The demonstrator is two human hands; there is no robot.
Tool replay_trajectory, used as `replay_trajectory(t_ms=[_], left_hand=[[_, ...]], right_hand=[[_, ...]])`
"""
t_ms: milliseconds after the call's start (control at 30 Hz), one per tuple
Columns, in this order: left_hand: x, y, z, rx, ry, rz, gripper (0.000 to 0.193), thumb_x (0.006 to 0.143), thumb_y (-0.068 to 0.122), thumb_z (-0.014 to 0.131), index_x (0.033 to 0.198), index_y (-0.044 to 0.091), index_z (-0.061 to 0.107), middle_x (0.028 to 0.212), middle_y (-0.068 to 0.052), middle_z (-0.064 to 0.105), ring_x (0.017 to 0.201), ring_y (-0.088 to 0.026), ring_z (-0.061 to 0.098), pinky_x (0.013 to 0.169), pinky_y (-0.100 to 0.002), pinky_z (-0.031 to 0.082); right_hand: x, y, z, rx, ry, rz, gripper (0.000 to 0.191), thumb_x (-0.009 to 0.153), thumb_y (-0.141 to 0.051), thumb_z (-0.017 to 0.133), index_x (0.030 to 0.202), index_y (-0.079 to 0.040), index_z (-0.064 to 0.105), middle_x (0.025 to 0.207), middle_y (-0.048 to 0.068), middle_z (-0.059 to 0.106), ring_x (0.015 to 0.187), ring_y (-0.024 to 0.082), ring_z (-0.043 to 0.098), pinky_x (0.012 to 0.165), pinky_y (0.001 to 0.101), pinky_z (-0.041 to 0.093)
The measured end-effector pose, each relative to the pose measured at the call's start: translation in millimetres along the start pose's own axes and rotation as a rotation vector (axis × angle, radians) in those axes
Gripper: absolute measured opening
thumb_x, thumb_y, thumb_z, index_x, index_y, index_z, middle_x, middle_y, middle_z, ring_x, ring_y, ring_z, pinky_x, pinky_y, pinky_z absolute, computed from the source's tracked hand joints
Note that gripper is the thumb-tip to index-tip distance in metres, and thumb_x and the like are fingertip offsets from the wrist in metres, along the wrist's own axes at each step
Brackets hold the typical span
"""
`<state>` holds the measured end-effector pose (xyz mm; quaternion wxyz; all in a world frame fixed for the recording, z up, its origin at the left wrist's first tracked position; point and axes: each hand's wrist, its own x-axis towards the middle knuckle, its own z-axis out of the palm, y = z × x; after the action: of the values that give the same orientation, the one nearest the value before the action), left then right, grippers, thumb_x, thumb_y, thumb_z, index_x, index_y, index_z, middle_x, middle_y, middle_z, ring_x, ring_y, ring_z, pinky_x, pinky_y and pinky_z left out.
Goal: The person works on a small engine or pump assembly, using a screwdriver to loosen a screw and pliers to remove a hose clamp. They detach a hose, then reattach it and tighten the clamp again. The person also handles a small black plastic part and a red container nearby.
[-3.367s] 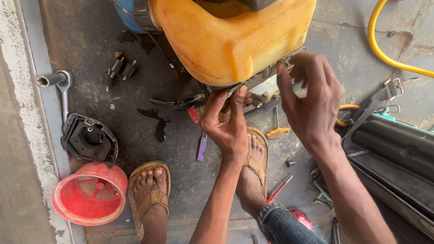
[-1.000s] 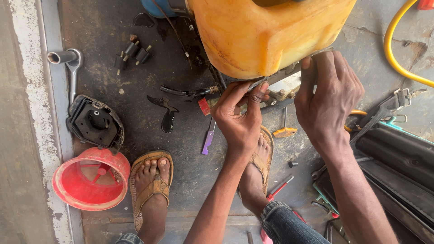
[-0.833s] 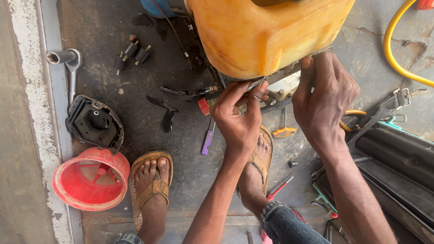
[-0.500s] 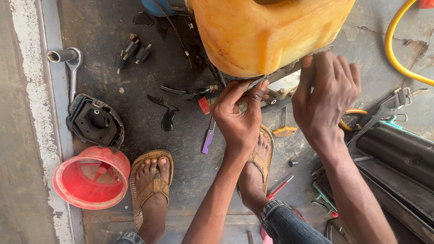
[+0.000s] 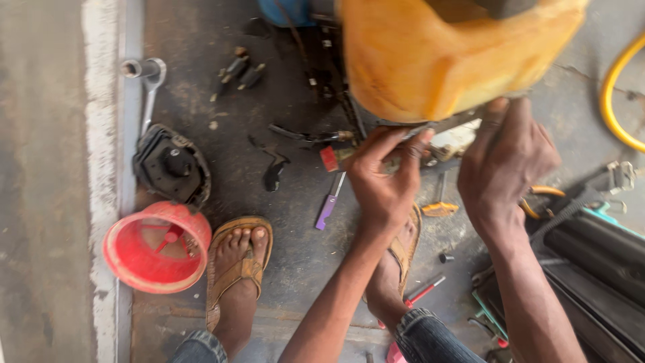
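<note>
Left hand (image 5: 381, 181), centre of frame: fingers curled and pinched together on a small part at the lower edge of the large yellow plastic tank (image 5: 443, 57); the part itself is blurred and cannot be identified. Right hand (image 5: 505, 161), right of centre: fingers pressed against the same lower edge of the tank; whether it grips anything cannot be told. The two hands are near each other but apart.

Tank fills the top centre to upper right, over the grey concrete floor (image 5: 282, 222).

On the floor:
- purple flat tool (image 5: 329, 205), just left of the left hand
- round red plastic fan cover (image 5: 156, 247), lower left
- black moulded housing (image 5: 171, 165), just above the red cover
- metal spanner (image 5: 146, 84), upper left
- yellow hose (image 5: 615, 97), right edge

Both feet in tan sandals (image 5: 236, 265), bottom centre.
</note>
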<state>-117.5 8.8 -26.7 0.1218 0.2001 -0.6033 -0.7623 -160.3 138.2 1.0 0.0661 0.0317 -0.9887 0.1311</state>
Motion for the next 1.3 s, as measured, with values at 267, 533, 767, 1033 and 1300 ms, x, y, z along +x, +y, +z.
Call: replay_trajectory(t_ms=[267, 533, 767, 1033, 1300], left_hand=[[2.4, 5.4, -0.9, -0.033, -0.016, 0.002, 0.012, 0.101, 0.005, 0.073, 0.113, 0.004, 0.076, 0.1, -0.006, 0.076, 0.084, -0.01, 0.074, 0.08, -0.026, 0.061], [2.7, 7.4, 3.2, 0.026, 0.012, -0.002, 0.01, 0.098, 0.008, 0.076, 0.106, 0.002, 0.077, 0.093, -0.007, 0.076, 0.081, -0.012, 0.073, 0.072, -0.026, 0.06], [2.2, 8.3, 2.6, -0.014, 0.006, -0.03, 0.01, 0.099, 0.007, 0.074, 0.106, 0.001, 0.076, 0.095, -0.007, 0.075, 0.08, -0.012, 0.075, 0.07, -0.026, 0.061], [2.4, 9.4, 1.9, 0.005, -0.01, -0.027, 0.01, 0.099, 0.007, 0.073, 0.106, 0.0, 0.075, 0.094, -0.007, 0.074, 0.079, -0.012, 0.075, 0.069, -0.026, 0.06], [2.2, 9.5, 1.7, 0.035, -0.003, -0.01, 0.009, 0.099, 0.007, 0.074, 0.104, -0.001, 0.075, 0.093, -0.008, 0.074, 0.08, -0.013, 0.075, 0.07, -0.026, 0.06]], right_hand=[[4.0, -5.6, 0.1, -0.082, 0.14, -0.216, 0.024, 0.119, -0.013, 0.048, 0.099, -0.002, 0.053, 0.081, 0.014, 0.052, 0.071, 0.03, 0.051, 0.072, 0.0441, 0.038], [1.2, 0.7, -2.9, -0.117, 0.139, -0.208, 0.024, 0.118, -0.014, 0.046, 0.099, -0.002, 0.054, 0.08, 0.01, 0.049, 0.066, 0.025, 0.046, 0.075, 0.0421, 0.037], [8.2, -10.1, -0.3, -0.066, 0.114, -0.068, 0.024, 0.117, -0.015, 0.047, 0.099, -0.004, 0.058, 0.068, 0.004, 0.04, 0.057, 0.024, 0.037, 0.066, 0.0411, 0.031], [2.6, -4.8, -9.9, -0.128, 0.136, -0.267, 0.024, 0.119, -0.014, 0.047, 0.1, -0.002, 0.053, 0.08, 0.009, 0.052, 0.067, 0.027, 0.046, 0.074, 0.0393, 0.035], [3.4, -7.7, -10.8, -0.048, 0.048, -0.094, 0.016, 0.115, -0.012, 0.054, 0.102, -0.003, 0.057, 0.079, 0.006, 0.051, 0.065, 0.024, 0.045, 0.072, 0.0403, 0.034]])
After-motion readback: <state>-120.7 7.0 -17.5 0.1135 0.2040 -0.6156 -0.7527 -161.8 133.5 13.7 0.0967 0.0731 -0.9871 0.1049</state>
